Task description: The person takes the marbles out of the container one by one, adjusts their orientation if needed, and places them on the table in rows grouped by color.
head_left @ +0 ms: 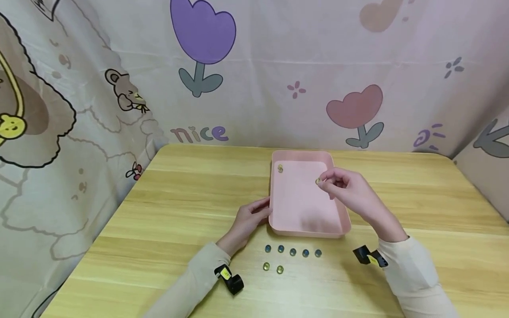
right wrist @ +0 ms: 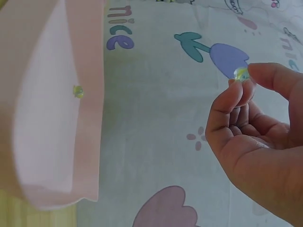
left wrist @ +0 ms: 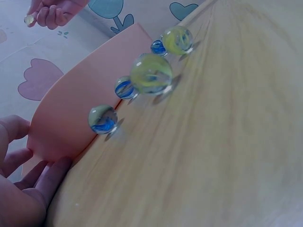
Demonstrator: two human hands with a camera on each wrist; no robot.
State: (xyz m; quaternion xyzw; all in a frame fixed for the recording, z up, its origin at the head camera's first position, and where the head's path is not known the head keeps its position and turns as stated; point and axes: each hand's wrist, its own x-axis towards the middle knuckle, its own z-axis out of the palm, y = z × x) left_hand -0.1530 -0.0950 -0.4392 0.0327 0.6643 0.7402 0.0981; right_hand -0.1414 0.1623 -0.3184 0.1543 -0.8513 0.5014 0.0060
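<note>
Over the right side of a pink tray, my right hand pinches a clear marble with yellow-green swirls between thumb and fingertips. My left hand touches the tray's outer left wall, its fingers lightly bent against the plastic in the left wrist view. Inside the tray, a yellow marble lies near the far left corner. In front of the tray, several blue marbles form a row on the table. Two yellow marbles, a left one and a right one, lie nearer to me.
The tray stands on a wooden table with rounded far corners. Behind it hangs a pale curtain printed with flowers and the word "nice". Each sleeve carries a black strap device, one on the left and one on the right.
</note>
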